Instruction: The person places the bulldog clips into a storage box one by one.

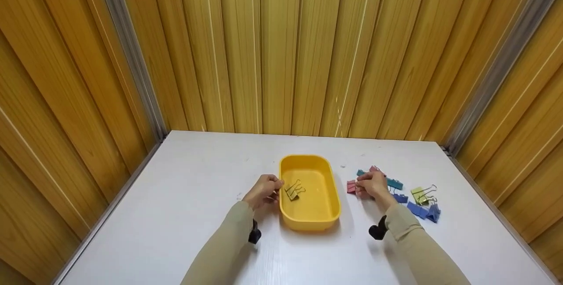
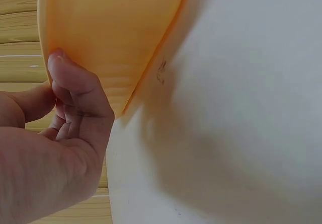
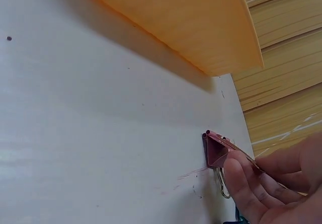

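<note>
The yellow plastic bin (image 1: 314,208) stands on the white table, with a yellow-green binder clip (image 1: 292,192) lying inside it. My left hand (image 1: 265,190) grips the bin's left rim between thumb and curled fingers; the left wrist view shows the bin wall (image 2: 110,27) beside the fingertips. To the right of the bin, my right hand (image 1: 374,185) pinches a wire handle of a pink binder clip (image 3: 216,151). That clip sits at the tabletop, its second handle pointing down in the right wrist view.
Around and right of my right hand lie more binder clips: another pink one (image 1: 376,169), teal ones (image 1: 394,183), blue ones (image 1: 417,210) and a yellow-green one (image 1: 418,194). Wood-patterned panels (image 1: 281,56) wall in the table's back and sides.
</note>
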Demonstrator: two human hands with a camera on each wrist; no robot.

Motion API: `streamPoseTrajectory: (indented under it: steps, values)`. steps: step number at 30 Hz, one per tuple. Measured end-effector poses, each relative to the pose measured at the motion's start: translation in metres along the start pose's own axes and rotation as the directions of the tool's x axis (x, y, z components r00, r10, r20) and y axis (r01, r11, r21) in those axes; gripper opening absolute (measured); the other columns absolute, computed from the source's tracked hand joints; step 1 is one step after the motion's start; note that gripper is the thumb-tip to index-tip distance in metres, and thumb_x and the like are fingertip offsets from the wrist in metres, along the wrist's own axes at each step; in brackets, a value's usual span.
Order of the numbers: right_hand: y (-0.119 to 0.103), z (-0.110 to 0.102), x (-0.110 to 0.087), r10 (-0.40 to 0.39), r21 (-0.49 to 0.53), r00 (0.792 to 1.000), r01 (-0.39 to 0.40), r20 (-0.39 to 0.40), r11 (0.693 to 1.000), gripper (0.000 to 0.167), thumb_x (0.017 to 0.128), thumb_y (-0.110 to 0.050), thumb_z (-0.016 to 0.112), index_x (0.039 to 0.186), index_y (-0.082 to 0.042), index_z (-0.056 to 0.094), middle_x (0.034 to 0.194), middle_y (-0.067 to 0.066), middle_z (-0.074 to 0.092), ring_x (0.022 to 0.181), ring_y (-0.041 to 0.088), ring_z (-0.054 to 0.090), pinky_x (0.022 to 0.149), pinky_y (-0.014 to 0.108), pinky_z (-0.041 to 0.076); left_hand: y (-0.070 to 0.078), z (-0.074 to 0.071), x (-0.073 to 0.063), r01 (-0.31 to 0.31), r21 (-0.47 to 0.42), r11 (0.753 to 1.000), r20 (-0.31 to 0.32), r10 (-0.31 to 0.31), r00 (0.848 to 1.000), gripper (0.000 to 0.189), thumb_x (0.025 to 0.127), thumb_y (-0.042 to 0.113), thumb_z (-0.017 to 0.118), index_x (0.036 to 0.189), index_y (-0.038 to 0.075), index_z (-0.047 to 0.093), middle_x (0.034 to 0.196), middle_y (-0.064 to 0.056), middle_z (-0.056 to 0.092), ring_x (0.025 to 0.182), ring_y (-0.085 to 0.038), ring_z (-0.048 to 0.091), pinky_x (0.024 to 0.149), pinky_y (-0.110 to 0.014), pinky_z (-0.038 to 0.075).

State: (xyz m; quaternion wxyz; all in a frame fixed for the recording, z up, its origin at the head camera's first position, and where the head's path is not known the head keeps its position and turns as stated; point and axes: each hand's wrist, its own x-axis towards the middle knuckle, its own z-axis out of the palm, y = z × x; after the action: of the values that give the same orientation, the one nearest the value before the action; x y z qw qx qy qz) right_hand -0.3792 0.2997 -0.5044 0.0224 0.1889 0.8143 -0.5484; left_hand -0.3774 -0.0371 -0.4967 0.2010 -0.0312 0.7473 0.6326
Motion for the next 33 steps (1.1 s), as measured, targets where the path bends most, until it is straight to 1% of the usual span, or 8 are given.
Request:
streamPoseTrajectory:
  steps: [4, 7, 13, 17, 21, 25, 28, 33]
  values:
    - [0.004, -0.005, 0.0, -0.007, 0.019, 1.0, 0.007, -0.004, 1.0, 0.026, 0.093, 0.0, 0.054, 0.117, 0.01, 0.06, 0.079, 0.009, 0.069, 0.058, 0.013, 0.065, 0.059, 0.029, 0.057, 0.0, 0.003, 0.0, 0.013, 0.01, 1.0, -0.002, -0.013, 1.0, 0.015, 0.097, 0.018, 0.055, 0.087, 0.007, 0.052, 0.076, -0.006, 0.055, 0.056, -0.014, 0.051, 0.054, -0.026, 0.047]
    - [0.004, -0.008, -0.001, -0.01, 0.057, 1.0, 0.009, 0.005, 0.998, 0.026, 0.092, 0.002, 0.054, 0.116, 0.012, 0.059, 0.077, 0.008, 0.068, 0.06, 0.014, 0.067, 0.063, 0.032, 0.058, -0.001, 0.004, -0.001, 0.016, 0.015, 1.0, -0.006, -0.016, 1.0, 0.015, 0.097, 0.018, 0.056, 0.086, 0.008, 0.051, 0.075, -0.005, 0.055, 0.056, -0.014, 0.051, 0.054, -0.026, 0.047]
    - [-0.008, -0.016, -0.005, -0.019, 0.13, 0.998, 0.012, 0.053, 0.991, 0.029, 0.095, 0.002, 0.05, 0.121, 0.013, 0.055, 0.085, 0.01, 0.069, 0.069, 0.015, 0.07, 0.077, 0.034, 0.059, -0.001, 0.004, 0.0, 0.019, 0.004, 1.0, -0.008, -0.019, 1.0, 0.013, 0.096, 0.018, 0.055, 0.091, 0.005, 0.054, 0.083, -0.009, 0.059, 0.06, -0.015, 0.052, 0.053, -0.024, 0.048]
    - [-0.02, -0.021, -0.005, -0.041, 0.158, 0.996, 0.027, 0.085, 0.987, 0.032, 0.096, 0.001, 0.049, 0.125, 0.013, 0.053, 0.089, 0.011, 0.069, 0.071, 0.013, 0.069, 0.076, 0.031, 0.058, 0.0, 0.002, 0.002, 0.006, -0.006, 1.0, -0.007, -0.006, 1.0, 0.014, 0.096, 0.017, 0.055, 0.092, 0.004, 0.055, 0.085, -0.01, 0.059, 0.06, -0.016, 0.053, 0.053, -0.025, 0.048]
    - [-0.029, -0.023, -0.006, -0.061, 0.186, 0.994, 0.042, 0.096, 0.982, 0.033, 0.095, 0.001, 0.05, 0.126, 0.014, 0.051, 0.084, 0.008, 0.068, 0.068, 0.011, 0.068, 0.071, 0.027, 0.058, -0.001, 0.001, 0.003, -0.004, -0.007, 1.0, -0.003, 0.004, 1.0, 0.014, 0.097, 0.018, 0.055, 0.092, 0.004, 0.055, 0.085, -0.01, 0.059, 0.06, -0.015, 0.053, 0.055, -0.025, 0.048]
    - [-0.036, -0.023, -0.008, -0.087, 0.213, 0.99, 0.062, 0.107, 0.975, 0.036, 0.094, 0.003, 0.05, 0.127, 0.017, 0.049, 0.081, 0.007, 0.069, 0.066, 0.01, 0.068, 0.067, 0.024, 0.058, -0.002, 0.0, 0.001, -0.017, -0.016, 1.0, 0.003, 0.017, 1.0, 0.016, 0.097, 0.019, 0.055, 0.088, 0.006, 0.053, 0.082, -0.01, 0.058, 0.058, -0.015, 0.053, 0.053, -0.025, 0.048]
    - [-0.043, -0.022, -0.01, -0.091, 0.208, 0.989, 0.065, 0.117, 0.976, 0.036, 0.094, 0.002, 0.051, 0.128, 0.016, 0.048, 0.085, 0.008, 0.069, 0.067, 0.01, 0.068, 0.071, 0.025, 0.058, -0.003, -0.001, 0.0, -0.024, -0.021, 0.999, 0.005, 0.024, 1.0, 0.018, 0.098, 0.019, 0.055, 0.084, 0.008, 0.051, 0.08, -0.01, 0.058, 0.055, -0.014, 0.052, 0.051, -0.024, 0.048]
    - [-0.055, -0.019, -0.013, -0.096, 0.19, 0.986, 0.07, 0.133, 0.979, 0.036, 0.095, 0.001, 0.051, 0.128, 0.014, 0.049, 0.087, 0.008, 0.067, 0.07, 0.011, 0.069, 0.076, 0.028, 0.058, -0.003, 0.0, 0.0, -0.005, -0.023, 1.0, -0.003, 0.005, 1.0, 0.017, 0.097, 0.019, 0.055, 0.085, 0.007, 0.052, 0.082, -0.011, 0.059, 0.056, -0.014, 0.053, 0.051, -0.024, 0.048]
